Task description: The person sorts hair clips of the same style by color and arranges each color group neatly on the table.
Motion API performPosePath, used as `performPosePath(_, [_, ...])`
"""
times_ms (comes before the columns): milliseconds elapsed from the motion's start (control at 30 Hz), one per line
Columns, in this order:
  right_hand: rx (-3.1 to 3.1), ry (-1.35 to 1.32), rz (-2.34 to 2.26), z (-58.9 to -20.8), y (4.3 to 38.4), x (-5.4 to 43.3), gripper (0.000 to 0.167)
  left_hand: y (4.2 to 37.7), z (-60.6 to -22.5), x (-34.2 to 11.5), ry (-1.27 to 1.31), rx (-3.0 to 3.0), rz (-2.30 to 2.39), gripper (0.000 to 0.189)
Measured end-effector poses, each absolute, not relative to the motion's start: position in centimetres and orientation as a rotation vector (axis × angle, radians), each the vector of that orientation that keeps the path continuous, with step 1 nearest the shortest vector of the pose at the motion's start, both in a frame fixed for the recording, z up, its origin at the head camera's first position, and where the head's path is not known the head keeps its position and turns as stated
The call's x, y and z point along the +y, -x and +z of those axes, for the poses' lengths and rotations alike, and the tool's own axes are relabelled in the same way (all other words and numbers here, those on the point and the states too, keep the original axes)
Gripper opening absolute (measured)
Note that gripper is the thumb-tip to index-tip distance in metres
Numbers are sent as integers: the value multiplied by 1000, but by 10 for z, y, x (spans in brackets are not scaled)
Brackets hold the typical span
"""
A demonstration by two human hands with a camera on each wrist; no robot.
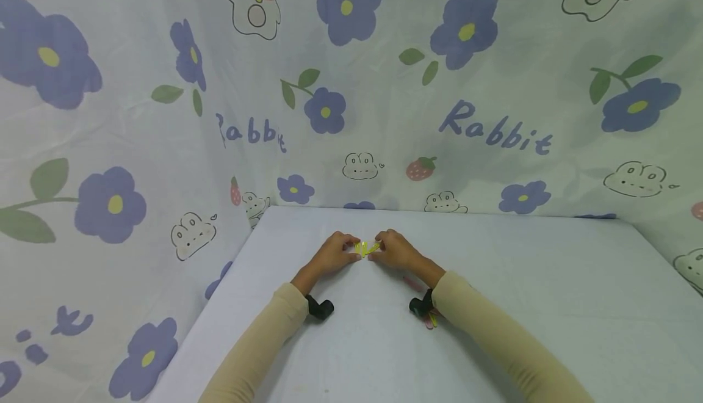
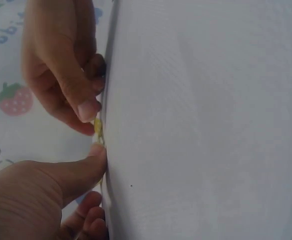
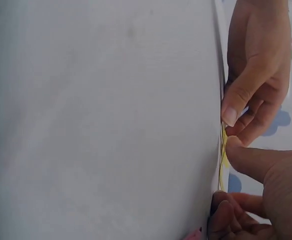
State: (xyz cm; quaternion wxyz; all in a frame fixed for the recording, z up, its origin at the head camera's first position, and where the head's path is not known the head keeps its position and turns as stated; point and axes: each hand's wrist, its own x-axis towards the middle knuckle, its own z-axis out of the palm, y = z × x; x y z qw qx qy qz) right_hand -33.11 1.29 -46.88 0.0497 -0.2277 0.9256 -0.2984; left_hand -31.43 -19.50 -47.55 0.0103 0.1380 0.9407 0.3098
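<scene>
Near the far part of the white table, a small thin yellow piece (image 1: 364,249) with several narrow strips spreading upward lies between both hands; its exact kind is too small to tell. The left hand (image 1: 336,253) holds its left side, thumb below and curled fingers above. From the other side the right hand (image 1: 396,250) holds it likewise, thumb and fingertips at its right strip. In the right wrist view, a slim yellow strip (image 3: 222,172) runs between the right thumb and fingers. Fingertips hide part of the piece in both wrist views.
The white-covered table (image 1: 549,305) reaches back to a hanging printed cloth (image 1: 384,85) with flowers and rabbits. Beside the right forearm lie pink and yellow pieces (image 1: 430,322), partly hidden by the wrist camera (image 1: 420,305). Another pink piece (image 1: 413,284) shows by that wrist.
</scene>
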Motion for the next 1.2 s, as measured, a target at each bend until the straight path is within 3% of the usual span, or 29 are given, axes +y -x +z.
performPosePath(700, [2912,553,-845,-466,329,2,28,315,-477,-195,-422,2950,964,43])
performPosePath(967, [2952,581,-773,-465,328,-1,45,318,-479,-196,-437,2961,968,42])
performPosePath(1200, [2967,573,-754,-465,324,-4,43,318,-479,-196,-438,2955,973,43])
